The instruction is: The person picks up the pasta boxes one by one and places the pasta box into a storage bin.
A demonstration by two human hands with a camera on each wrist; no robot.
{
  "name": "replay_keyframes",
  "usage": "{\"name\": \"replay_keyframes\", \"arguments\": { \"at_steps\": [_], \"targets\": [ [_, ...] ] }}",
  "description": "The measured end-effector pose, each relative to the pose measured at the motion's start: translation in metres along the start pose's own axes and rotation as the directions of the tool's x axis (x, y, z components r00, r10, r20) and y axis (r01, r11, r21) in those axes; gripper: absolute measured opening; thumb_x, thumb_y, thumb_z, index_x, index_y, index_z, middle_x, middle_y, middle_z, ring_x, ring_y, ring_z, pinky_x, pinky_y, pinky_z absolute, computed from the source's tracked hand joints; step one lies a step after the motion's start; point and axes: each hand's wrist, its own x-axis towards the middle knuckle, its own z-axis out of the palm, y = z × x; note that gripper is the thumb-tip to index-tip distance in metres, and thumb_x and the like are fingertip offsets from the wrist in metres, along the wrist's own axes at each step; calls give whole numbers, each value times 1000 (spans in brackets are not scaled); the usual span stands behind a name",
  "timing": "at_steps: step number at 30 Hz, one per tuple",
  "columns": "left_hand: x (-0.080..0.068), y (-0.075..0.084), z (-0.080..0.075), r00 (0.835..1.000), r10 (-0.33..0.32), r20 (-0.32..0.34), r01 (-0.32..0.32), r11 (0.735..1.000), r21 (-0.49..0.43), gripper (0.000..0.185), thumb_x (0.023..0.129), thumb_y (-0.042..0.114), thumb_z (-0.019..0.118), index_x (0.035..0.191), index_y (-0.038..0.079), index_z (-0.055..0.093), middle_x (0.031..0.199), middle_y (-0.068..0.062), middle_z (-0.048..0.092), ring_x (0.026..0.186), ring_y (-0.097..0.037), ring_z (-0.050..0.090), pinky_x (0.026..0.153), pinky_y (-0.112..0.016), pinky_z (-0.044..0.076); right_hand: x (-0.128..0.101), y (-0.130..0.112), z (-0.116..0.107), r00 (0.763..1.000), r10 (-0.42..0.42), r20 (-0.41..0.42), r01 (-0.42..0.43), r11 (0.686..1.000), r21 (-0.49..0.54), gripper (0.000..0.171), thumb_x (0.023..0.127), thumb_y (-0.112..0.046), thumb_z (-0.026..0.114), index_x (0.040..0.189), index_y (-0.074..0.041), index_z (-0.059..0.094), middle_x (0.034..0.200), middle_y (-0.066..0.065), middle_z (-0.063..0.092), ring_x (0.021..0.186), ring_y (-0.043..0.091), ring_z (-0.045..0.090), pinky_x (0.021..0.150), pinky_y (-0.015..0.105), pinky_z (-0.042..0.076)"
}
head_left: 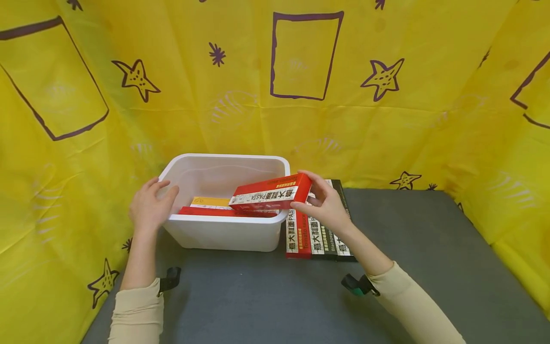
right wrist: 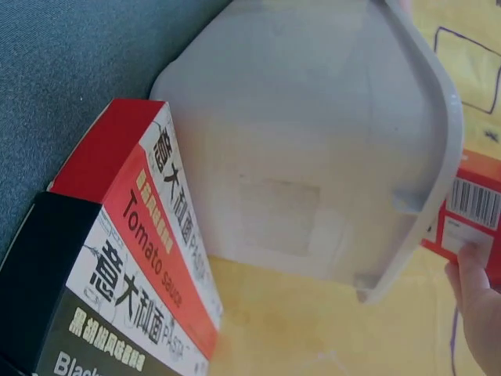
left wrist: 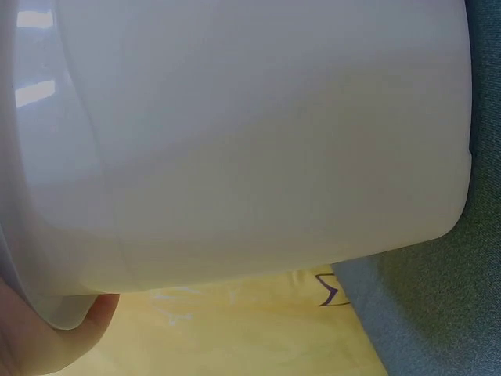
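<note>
Right hand [head_left: 325, 205] has thumb and fingers clamped on one end of a red-and-white box [head_left: 266, 193]. With a white bin [head_left: 221, 234] as the clock's centre, that hand is at 3 o'clock, and the box crosses the bin's opening from the 3 o'clock rim inward. Left hand [head_left: 148, 205] is at 9 o'clock, its thumb and fingers curled over the bin's rim.

The step in hand looks to be guiding the box across that rim (one moment cannot say whether inward or outward). Done well, it probably calls for a firm pinch, since the hold is at one end only and the far end may sag or swing. The gripped end should clear the rim before the box is levelled, while the left hand steadies the bin against a knock.

The box's long axis runs roughly from 3 to 9 o'clock, the free end pointing to 9 and dipping slightly lower than the held end. Its printed long side faces 6 o'clock. That nearly matches a red pack [head_left: 205, 211] and a yellow pack [head_left: 210, 201] lying lengthwise inside; whether the box touches them is unclear. At 4 o'clock, packs in a row [head_left: 317, 236] lie on the table [head_left: 249, 301], their long axes running 12 to 6.
</note>
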Motion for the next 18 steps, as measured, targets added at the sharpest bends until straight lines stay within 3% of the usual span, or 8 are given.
{"name": "replay_keyframes", "arguments": {
  "at_steps": [6,11,18],
  "targets": [
    [0,2,0,1000,6,-3,-6,1000,-5,60,97,48,43,138,5,54,153,-20,34,135,-48,31,103,-67,23,8,7,3,1000,13,2,-12,999,-40,69,82,-7,77,143,-8,44,134,12,53,114,32,58,86,39,55],
    [0,2,0,1000,12,-5,-12,1000,1,61,97,49,43,137,5,54,152,-21,35,135,-48,31,103,-67,24,15,11,5,998,31,-62,-36,996,-80,67,81,-8,78,141,-10,47,134,9,54,120,26,55,92,36,51],
    [0,1,0,1000,12,-2,-12,1000,1,60,97,48,43,138,5,53,152,-21,34,135,-48,31,104,-67,23,18,-4,16,992,-4,-129,-13,991,-132,54,82,0,75,132,5,54,135,18,52,123,32,53,96,41,48]
  ]
}}
